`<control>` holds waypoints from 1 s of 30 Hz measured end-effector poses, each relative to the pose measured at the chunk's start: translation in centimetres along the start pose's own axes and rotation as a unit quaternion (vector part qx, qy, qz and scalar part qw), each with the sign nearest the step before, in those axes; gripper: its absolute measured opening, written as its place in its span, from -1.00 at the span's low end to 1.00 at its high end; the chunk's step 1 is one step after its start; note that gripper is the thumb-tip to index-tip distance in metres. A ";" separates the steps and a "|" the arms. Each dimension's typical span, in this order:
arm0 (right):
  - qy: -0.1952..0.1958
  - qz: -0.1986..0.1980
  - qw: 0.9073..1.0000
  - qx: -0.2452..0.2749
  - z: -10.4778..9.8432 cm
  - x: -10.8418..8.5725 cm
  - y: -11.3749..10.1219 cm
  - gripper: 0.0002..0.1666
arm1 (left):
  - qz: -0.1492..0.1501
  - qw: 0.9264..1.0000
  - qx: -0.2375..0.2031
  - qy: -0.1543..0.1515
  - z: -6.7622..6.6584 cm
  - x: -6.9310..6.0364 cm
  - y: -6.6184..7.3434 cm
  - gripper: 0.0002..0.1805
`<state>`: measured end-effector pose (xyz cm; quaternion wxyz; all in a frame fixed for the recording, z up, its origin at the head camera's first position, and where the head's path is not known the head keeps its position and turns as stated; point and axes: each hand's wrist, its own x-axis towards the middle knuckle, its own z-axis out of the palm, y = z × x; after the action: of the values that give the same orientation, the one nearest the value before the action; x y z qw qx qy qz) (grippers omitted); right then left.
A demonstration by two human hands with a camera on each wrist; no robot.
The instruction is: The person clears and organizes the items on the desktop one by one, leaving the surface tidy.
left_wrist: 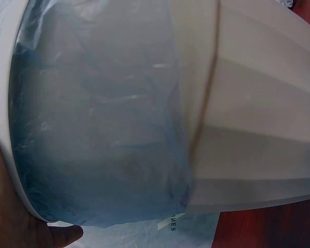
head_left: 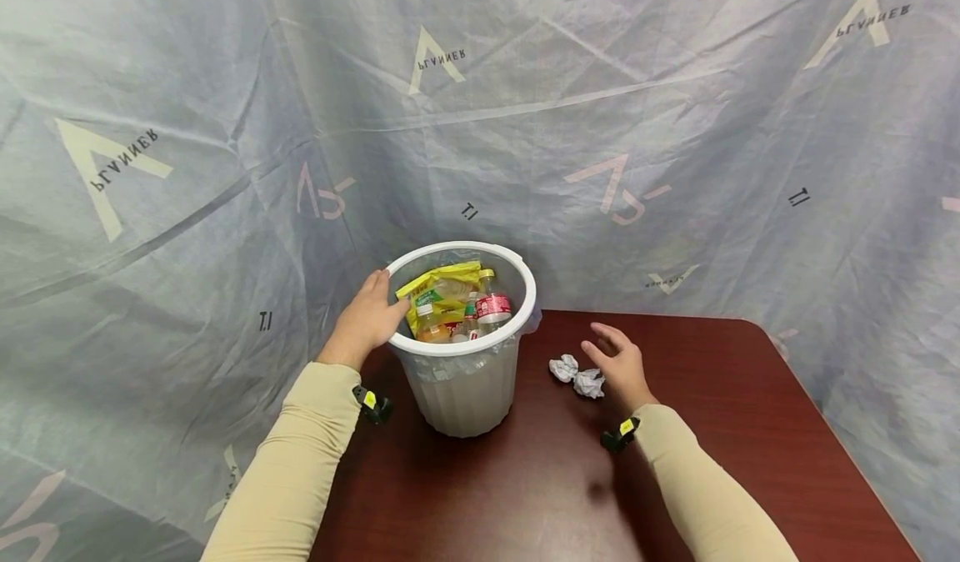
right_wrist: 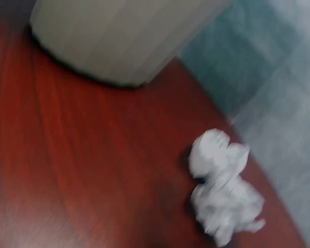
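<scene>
A grey-white trash can (head_left: 463,391) with a white rim and a clear liner (left_wrist: 103,103) stands on the table. My left hand (head_left: 367,316) holds its rim at the left side, the thumb reaching over the edge; part of that hand (left_wrist: 15,212) shows at the rim in the left wrist view. Two crumpled paper balls (head_left: 576,374) lie right of the can, touching or nearly so; they appear as blurred white paper (right_wrist: 225,191) in the right wrist view. Just right of them hovers my right hand (head_left: 621,368), fingers apart and slightly bent, holding nothing.
Inside the can are a yellow packet (head_left: 450,283), a bottle with a red label (head_left: 492,303) and a bottle of orange drink (head_left: 431,325). The dark red table (head_left: 720,429) ends at the right; a grey printed curtain (head_left: 480,145) hangs behind.
</scene>
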<state>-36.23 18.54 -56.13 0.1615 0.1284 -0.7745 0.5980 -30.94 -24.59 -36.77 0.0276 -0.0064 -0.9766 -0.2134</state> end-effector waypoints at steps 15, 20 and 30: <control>-0.047 0.057 0.992 -0.104 0.2 -2.5 6.5 -0.12 | 0.003 1.000 0.003 0.008 0.1 0.1 0.0 -0.13; -0.040 0.054 0.992 -0.108 0.4 -3.2 8.0 -0.02 | 0.004 1.000 0.005 0.011 0.2 0.1 0.0 -0.13; -0.061 0.085 0.984 -0.142 0.5 -3.6 8.8 0.10 | 0.001 1.000 0.002 0.010 0.1 0.0 0.0 -0.12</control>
<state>-36.39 20.25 -65.48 0.0791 0.0744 -0.8682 0.4843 -30.92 -24.58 -36.86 0.0377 -0.0057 -0.9766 -0.2118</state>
